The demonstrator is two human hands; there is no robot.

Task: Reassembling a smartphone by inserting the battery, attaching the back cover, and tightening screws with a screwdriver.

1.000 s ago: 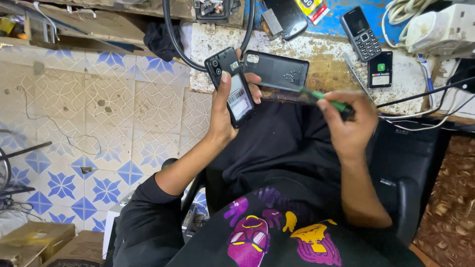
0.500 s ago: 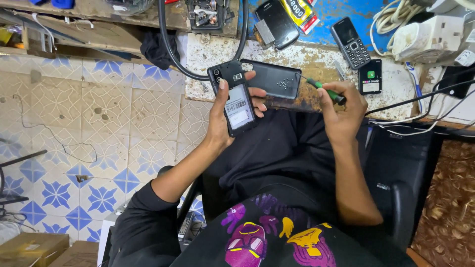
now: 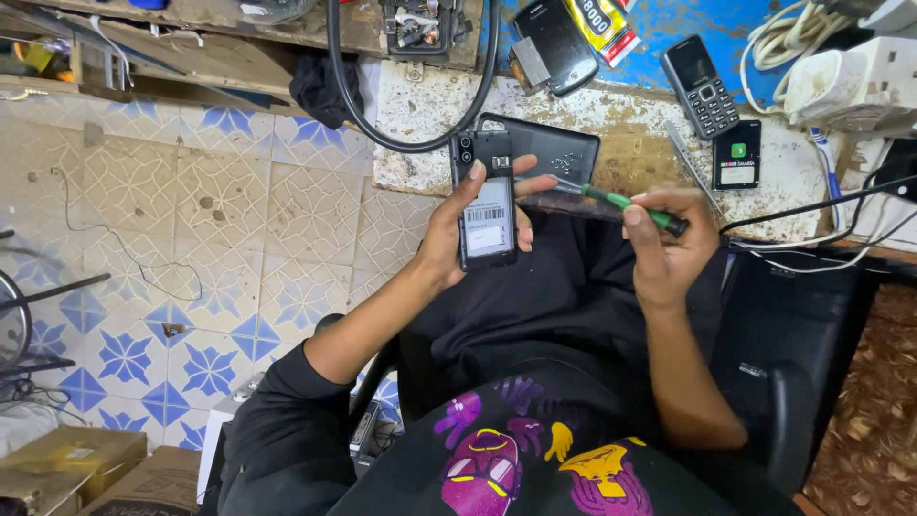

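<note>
Centrally, a small black phone (image 3: 487,205) with its back cover off sits upright in the left hand (image 3: 457,234), above the person's lap and just in front of the near edge of the tabletop (image 3: 430,115). Its exposed back shows a white-labelled battery and a camera module at the far end. The left grip is closed around the phone: fingers wrap its left side and the thumb reaches across the right edge.

Just right of it, the right hand (image 3: 669,244) pinches a green-handled screwdriver (image 3: 621,204). That grip is closed on the handle, and the thin metal tip points left, ending close to the phone's upper right edge near the left thumb; whether it touches cannot be told.

Behind the phone, a larger dark phone back cover (image 3: 559,153) lies flat on the tabletop. Farther right lie a slim metal tool (image 3: 690,162), a small black battery (image 3: 737,155) with a green mark, and a dark keypad phone (image 3: 700,86). A black smartphone (image 3: 554,43) rests on the far blue part of the tabletop, with a yellow battery pack (image 3: 597,24) beside it. A thick black cable (image 3: 382,124) loops down over the worn white surface, and a white power strip (image 3: 860,81) with cords sits at far right. To the left, the blue-and-white patterned tile floor (image 3: 191,239) spreads out, with cardboard boxes (image 3: 76,463) in the near left corner.
</note>
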